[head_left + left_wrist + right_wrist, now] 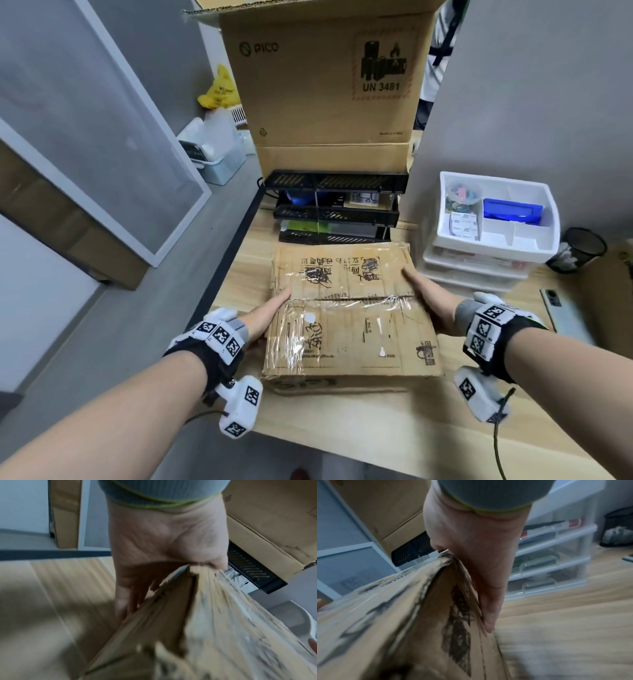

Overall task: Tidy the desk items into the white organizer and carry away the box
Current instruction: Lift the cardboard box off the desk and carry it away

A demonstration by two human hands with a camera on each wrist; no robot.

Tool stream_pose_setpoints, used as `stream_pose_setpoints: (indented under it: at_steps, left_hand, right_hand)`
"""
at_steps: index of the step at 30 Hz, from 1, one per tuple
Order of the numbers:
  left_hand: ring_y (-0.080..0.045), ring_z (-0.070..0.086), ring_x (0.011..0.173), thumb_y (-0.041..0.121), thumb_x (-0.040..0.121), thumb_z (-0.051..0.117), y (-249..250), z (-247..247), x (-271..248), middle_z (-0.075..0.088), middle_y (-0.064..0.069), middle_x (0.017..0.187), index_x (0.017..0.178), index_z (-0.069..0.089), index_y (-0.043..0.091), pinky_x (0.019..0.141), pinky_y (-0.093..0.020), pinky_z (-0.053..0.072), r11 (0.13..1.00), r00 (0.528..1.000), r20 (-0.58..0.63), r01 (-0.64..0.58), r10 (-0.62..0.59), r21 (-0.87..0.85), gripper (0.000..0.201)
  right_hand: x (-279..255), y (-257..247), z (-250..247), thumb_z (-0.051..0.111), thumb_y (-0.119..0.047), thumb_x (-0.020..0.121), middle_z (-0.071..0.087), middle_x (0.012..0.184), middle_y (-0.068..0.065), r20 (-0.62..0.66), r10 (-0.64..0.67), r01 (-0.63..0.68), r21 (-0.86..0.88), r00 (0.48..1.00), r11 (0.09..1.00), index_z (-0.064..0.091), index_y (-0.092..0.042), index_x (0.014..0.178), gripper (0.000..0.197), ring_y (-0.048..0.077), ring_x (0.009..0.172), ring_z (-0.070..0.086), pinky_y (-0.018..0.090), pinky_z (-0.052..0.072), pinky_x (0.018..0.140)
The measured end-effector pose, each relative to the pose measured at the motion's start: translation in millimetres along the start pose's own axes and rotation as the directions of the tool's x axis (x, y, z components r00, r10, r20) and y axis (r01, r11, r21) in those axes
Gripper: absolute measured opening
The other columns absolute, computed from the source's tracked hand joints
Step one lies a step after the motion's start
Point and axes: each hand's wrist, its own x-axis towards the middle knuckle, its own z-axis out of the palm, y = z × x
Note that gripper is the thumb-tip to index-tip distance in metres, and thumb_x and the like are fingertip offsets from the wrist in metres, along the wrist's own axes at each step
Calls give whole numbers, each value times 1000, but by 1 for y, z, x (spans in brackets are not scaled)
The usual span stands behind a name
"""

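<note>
— What is in the hands?

— A worn cardboard box (349, 308), taped shut with clear tape and printed with black marks, sits on the wooden desk (428, 428) in front of the person. The left hand (265, 320) is laid flat against the box's left side, thumb over the top edge; the left wrist view shows its fingers (123, 601) straight down the side wall. The right hand (430, 294) mirrors it on the right side, thumb on top, fingers (489, 615) extended down the wall. Neither hand curls round anything; both press the box between open palms.

— Is the box off the desk?

— The head view cannot settle that; its lower front edge lies close to the desk surface.

— And the organizer?

— The white organizer (548, 219) stands to the right of the box, near it but apart, on clear drawers (472, 270). Its compartments hold a blue case (512, 213), a tub of small coloured pieces (462, 198) and a white packet (464, 224).

— What else is on the desk?

— Behind the box, a black tiered rack (335, 209) with a big carton (325, 85) marked UN 3481 stacked on it. A black mesh bin (579, 250) stands at far right.
</note>
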Motion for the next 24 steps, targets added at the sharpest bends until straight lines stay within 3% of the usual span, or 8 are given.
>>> stream_pose_setpoints:
  at_steps: [2,4,6,10,14,20,24]
  left_hand:
    - [-21,35,143,100,61,35,-10,-3,11,35,2,156,152,29,34,118,-51,23,998,999,-36,-23,21,-51,112]
    - [-21,43,137,100,60,37,-15,-5,12,45,2,150,148,38,34,117,-50,25,994,997,-65,20,-28,-110,111]
    - [-19,48,133,93,71,36,-6,1,-1,50,2,146,148,40,31,117,-47,25,990,997,-73,-23,13,-140,98]
    - [-18,28,144,70,93,25,3,14,-4,28,2,159,154,24,28,117,-44,18,984,978,-172,-138,117,-116,75]
    - [-16,39,135,61,99,24,2,16,-8,39,1,153,152,32,22,104,-33,25,979,978,-172,-144,118,-144,66]
    - [-21,41,136,70,94,26,-4,15,-11,42,2,151,152,33,25,114,-40,23,979,984,-150,-119,94,-167,73]
    - [-22,51,129,93,66,42,-18,2,-17,53,0,143,146,42,32,115,-50,28,971,990,-131,-86,57,-225,101]
  right_hand:
    - [3,6,-9,36,-97,63,72,114,15,23,12,-14,76,1000,997,68,-17,118,102,37,109,66,60,44,100]
    - [8,14,-12,33,-98,64,70,117,17,34,36,-40,136,999,990,67,-13,121,108,38,114,64,60,42,103]
    - [8,20,-7,38,-97,64,69,119,18,60,28,-39,187,998,982,68,-13,122,106,38,114,64,60,40,106]
    - [7,25,6,34,-90,75,71,113,19,3,-26,25,257,1000,966,66,-15,123,95,36,106,68,54,47,102]
    - [7,21,9,28,-89,77,72,111,19,-33,-50,56,242,998,969,65,-21,124,90,36,103,69,52,50,98]
    - [3,17,9,35,-92,71,70,115,22,-41,-37,45,219,998,975,68,-17,121,96,39,107,67,54,48,101]
    - [2,11,18,40,-95,65,70,113,22,-21,-32,35,196,999,980,66,-16,124,102,40,103,68,53,51,97]
